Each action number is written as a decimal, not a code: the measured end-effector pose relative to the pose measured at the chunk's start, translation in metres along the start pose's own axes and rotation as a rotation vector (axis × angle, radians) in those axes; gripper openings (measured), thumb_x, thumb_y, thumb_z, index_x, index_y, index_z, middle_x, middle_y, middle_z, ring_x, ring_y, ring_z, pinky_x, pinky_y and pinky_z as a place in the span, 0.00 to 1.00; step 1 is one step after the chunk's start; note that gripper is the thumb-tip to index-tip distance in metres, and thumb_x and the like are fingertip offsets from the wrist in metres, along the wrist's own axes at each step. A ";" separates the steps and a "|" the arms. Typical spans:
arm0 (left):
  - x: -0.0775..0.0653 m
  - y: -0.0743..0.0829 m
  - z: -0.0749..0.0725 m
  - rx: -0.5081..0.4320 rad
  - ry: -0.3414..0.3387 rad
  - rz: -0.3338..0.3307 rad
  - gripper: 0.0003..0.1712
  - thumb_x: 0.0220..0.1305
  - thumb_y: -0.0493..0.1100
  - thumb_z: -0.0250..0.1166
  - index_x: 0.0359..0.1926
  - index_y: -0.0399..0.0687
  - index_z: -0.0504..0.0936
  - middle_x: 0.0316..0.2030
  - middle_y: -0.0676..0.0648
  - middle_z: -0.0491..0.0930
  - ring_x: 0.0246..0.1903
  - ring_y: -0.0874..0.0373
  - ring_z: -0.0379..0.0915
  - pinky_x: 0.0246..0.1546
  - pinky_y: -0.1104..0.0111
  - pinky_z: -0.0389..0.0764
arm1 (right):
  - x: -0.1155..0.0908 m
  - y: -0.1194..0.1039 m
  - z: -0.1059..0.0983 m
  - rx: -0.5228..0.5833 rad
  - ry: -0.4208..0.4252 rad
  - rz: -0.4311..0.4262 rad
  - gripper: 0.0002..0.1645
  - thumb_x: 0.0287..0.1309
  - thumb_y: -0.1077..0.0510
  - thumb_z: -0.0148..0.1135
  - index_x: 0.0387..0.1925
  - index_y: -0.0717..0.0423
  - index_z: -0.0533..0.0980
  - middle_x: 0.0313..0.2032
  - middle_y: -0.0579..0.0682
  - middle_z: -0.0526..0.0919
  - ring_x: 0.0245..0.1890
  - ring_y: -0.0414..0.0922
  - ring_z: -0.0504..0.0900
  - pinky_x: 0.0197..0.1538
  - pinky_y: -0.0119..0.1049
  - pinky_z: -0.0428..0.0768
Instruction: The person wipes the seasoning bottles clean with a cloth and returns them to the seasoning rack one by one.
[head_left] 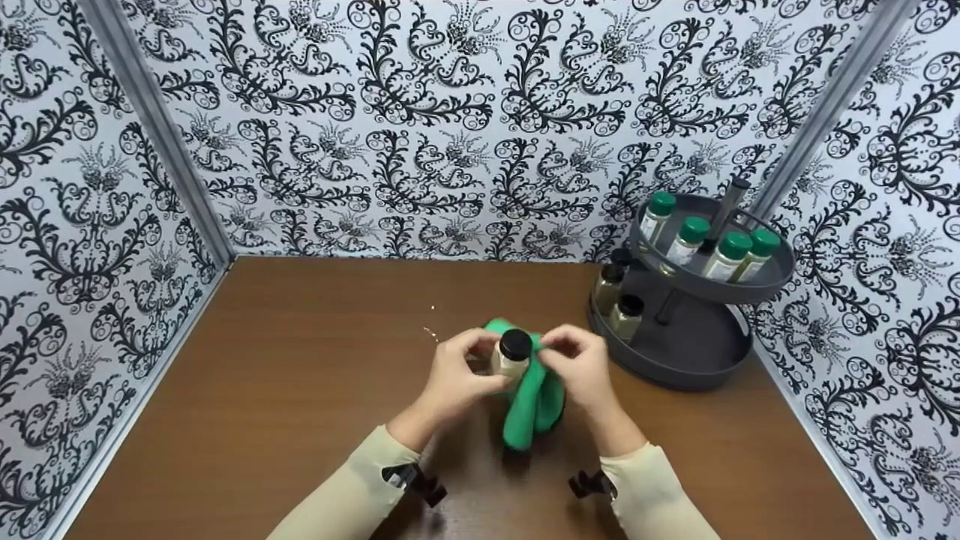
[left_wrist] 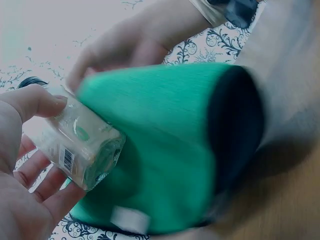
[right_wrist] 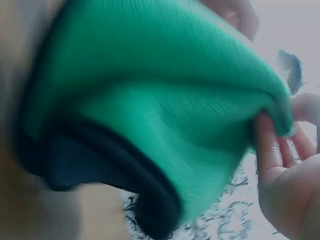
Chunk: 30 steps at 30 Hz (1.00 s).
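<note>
My left hand [head_left: 456, 375] grips a small clear spice jar [head_left: 510, 363] with a black cap, its fingers and thumb round the sides. In the left wrist view the jar [left_wrist: 75, 137] shows a pale filling, a barcode and a green mark. My right hand [head_left: 581, 367] pinches a green cloth [head_left: 531, 397] with dark edging beside the jar. The cloth [right_wrist: 165, 105] hangs in folds from those fingertips in the right wrist view. Its near part overlaps the jar's base in the left wrist view, where a white tag [left_wrist: 130, 219] shows on it.
At the right stands a dark two-tier round rack [head_left: 694, 367]. Several green-capped jars [head_left: 686, 240] are on its upper tier, and black-capped jars [head_left: 626, 316] on the lower one. Small pale specks [head_left: 430, 333] lie on the brown table [head_left: 315, 360]. Patterned walls enclose the back and sides.
</note>
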<state>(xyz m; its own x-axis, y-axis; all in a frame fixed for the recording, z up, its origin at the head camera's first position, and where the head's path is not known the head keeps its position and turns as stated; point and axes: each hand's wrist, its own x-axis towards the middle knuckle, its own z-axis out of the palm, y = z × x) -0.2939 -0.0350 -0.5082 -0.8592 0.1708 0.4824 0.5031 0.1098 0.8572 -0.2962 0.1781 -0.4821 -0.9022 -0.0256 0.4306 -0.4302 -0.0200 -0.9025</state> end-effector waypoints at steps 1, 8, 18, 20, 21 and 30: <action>0.000 0.000 0.000 0.001 -0.001 0.000 0.26 0.46 0.35 0.83 0.50 0.50 0.89 0.38 0.45 0.88 0.37 0.51 0.84 0.43 0.56 0.89 | 0.000 -0.002 0.000 0.043 0.028 -0.040 0.07 0.48 0.81 0.66 0.32 0.82 0.78 0.27 0.41 0.86 0.29 0.35 0.81 0.35 0.25 0.80; -0.001 0.001 0.002 -0.085 -0.015 -0.020 0.27 0.44 0.32 0.82 0.50 0.46 0.88 0.36 0.43 0.87 0.36 0.55 0.84 0.43 0.53 0.91 | 0.001 0.009 -0.001 -0.178 -0.088 -0.030 0.04 0.47 0.74 0.69 0.28 0.70 0.82 0.26 0.41 0.83 0.28 0.33 0.78 0.34 0.26 0.77; 0.001 0.003 0.002 -0.083 -0.049 -0.026 0.27 0.45 0.34 0.82 0.50 0.46 0.88 0.36 0.43 0.87 0.38 0.44 0.84 0.42 0.57 0.90 | 0.000 0.000 -0.003 -0.045 0.022 -0.112 0.07 0.45 0.81 0.65 0.28 0.71 0.82 0.27 0.45 0.86 0.29 0.35 0.82 0.35 0.26 0.80; 0.001 0.004 0.002 -0.095 -0.047 -0.037 0.27 0.45 0.33 0.81 0.50 0.44 0.88 0.36 0.42 0.86 0.39 0.38 0.84 0.44 0.56 0.91 | -0.002 -0.005 -0.003 0.044 0.058 -0.187 0.07 0.45 0.83 0.64 0.29 0.76 0.80 0.28 0.43 0.86 0.29 0.35 0.82 0.34 0.24 0.80; 0.001 0.004 0.002 -0.091 -0.038 -0.042 0.26 0.45 0.32 0.81 0.50 0.44 0.87 0.36 0.42 0.86 0.38 0.39 0.84 0.44 0.57 0.91 | -0.003 -0.006 -0.002 0.062 0.063 -0.206 0.07 0.45 0.83 0.64 0.30 0.78 0.79 0.29 0.41 0.86 0.29 0.34 0.82 0.34 0.24 0.80; 0.002 0.002 0.004 -0.093 0.001 -0.057 0.27 0.44 0.30 0.80 0.49 0.47 0.88 0.36 0.46 0.88 0.37 0.49 0.84 0.40 0.62 0.89 | 0.002 0.009 -0.008 -0.376 -0.232 0.065 0.10 0.46 0.75 0.65 0.28 0.61 0.84 0.26 0.44 0.83 0.27 0.34 0.77 0.34 0.27 0.76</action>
<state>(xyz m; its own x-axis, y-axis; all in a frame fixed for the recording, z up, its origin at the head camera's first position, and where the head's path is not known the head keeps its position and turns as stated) -0.2939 -0.0305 -0.5063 -0.8861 0.1659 0.4328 0.4430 0.0281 0.8961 -0.3020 0.1856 -0.4894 -0.9151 -0.2396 0.3244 -0.3934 0.3531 -0.8489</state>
